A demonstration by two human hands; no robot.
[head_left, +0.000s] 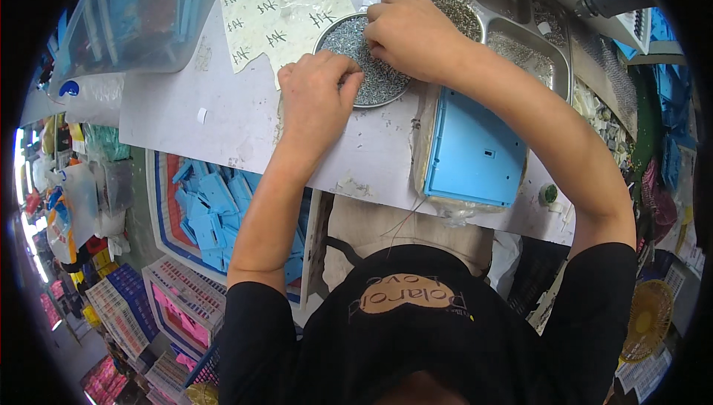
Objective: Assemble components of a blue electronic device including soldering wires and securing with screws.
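Small metal pieces [382, 87] fill the round dish [377, 106] at top centre of the frame; a light fingertip pinch at the surface likely serves you best, wrists clear of the rim. Fingers of your left hand [316, 85] and right hand [408, 33] curl inward at the dish, tips partly hidden; cannot tell whether they grip anything.

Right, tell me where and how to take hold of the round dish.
Take the round dish by its rim, probably at opposite points, coming from left and right: it is circular and filled with small metal pieces, so a two-sided grip should keep it level.
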